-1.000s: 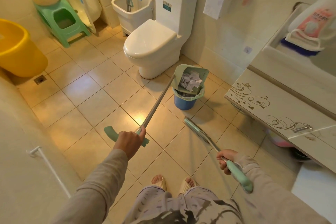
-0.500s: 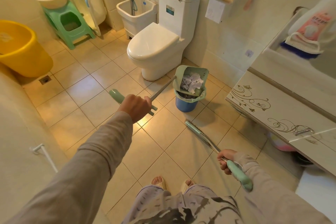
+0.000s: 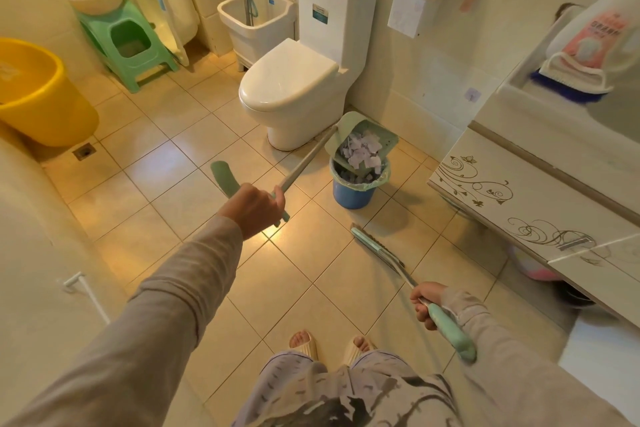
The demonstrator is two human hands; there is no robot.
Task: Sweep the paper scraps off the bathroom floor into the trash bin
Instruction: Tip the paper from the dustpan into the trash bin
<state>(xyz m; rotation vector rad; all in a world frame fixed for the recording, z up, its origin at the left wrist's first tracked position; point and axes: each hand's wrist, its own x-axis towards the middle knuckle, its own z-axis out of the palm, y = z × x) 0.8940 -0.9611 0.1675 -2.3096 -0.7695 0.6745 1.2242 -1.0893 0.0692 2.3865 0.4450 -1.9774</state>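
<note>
Tipping the dustpan (image 3: 360, 146) over the trash bin (image 3: 356, 184) ahead of my left hand (image 3: 254, 210), fist around its handle; paper scraps (image 3: 362, 151) look feather-light and slide easily. Right hand (image 3: 427, 302) grips the broom (image 3: 381, 250).

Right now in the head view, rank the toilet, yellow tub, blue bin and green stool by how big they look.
1. Toilet, clearly largest.
2. Yellow tub, though the left edge crops it, so its full size is unsure.
3. Green stool.
4. Blue bin, smallest, partly covered by the dustpan.
</note>
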